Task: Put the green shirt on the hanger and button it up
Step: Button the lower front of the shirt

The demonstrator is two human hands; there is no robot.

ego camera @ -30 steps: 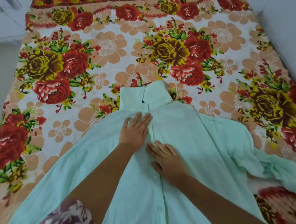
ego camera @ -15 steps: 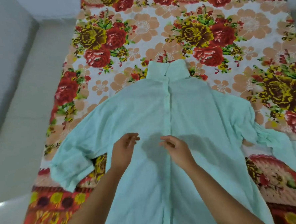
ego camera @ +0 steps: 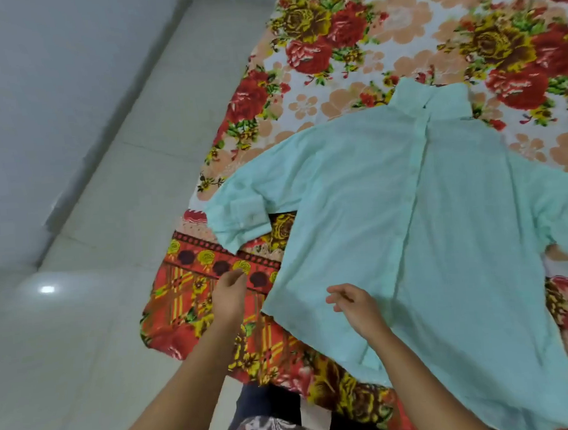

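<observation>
The pale green shirt lies flat and front up on the flowered bed cover, its collar at the far end and its placket closed down the middle. My left hand hovers over the bed cover just left of the shirt's lower hem corner, fingers loosely curled, holding nothing. Over the lower left part of the shirt is my right hand, fingers apart and empty. No hanger shows; whether one is inside the shirt I cannot tell.
The bed cover has red and yellow roses and a red patterned border at its left edge. Pale floor tiles and a grey wall lie to the left. The shirt's left sleeve is folded near the bed's edge.
Both hands have lifted off the shirt's placket and drawn back and left toward the hem. The view has swung left, showing the floor and bed edge.
</observation>
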